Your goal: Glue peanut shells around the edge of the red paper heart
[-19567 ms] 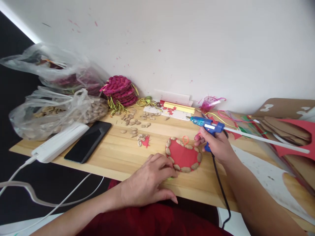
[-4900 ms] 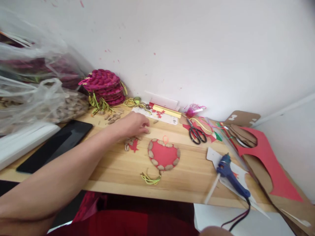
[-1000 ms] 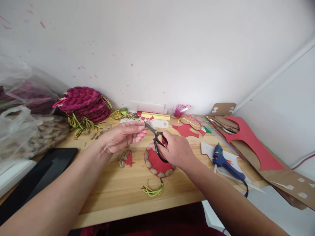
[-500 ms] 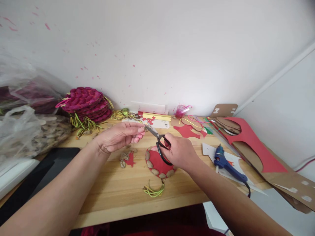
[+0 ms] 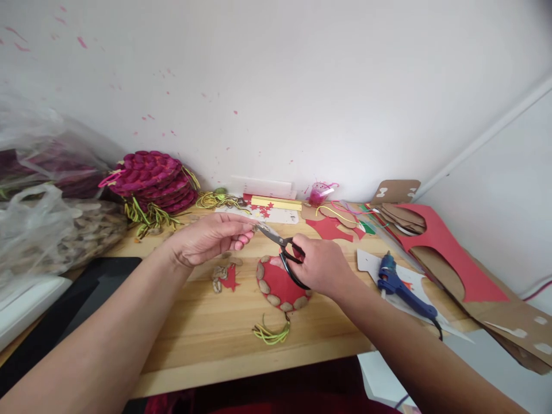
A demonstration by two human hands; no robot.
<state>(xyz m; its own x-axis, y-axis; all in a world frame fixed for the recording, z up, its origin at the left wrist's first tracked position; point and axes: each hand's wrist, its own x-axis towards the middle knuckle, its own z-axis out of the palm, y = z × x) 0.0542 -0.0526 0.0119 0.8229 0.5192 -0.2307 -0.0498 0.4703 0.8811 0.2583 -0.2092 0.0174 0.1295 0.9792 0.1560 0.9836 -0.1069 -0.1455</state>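
Observation:
My right hand grips black-handled scissors, its fingers through the loops. The blades point up and left at the fingertips of my left hand. That hand is closed in a pinch on something small at the blade tips, too small to name. Below the scissors lies a round red disc, edged with brown oval shell-like pieces and partly covered by my right hand and the handle. A yellow-green thread tassel hangs off its near edge. Left of the disc are loose brown shell pieces and a red paper scrap.
A blue glue gun lies on white card at the right, beside red card and cardboard offcuts. Magenta shell-covered discs are stacked back left, near a plastic bag of brown pieces and a black tablet-like slab.
The scissors' handles have shifted slightly right and down with my right hand. My left hand keeps its pinch at the blade tips. The whole view has drifted a little.

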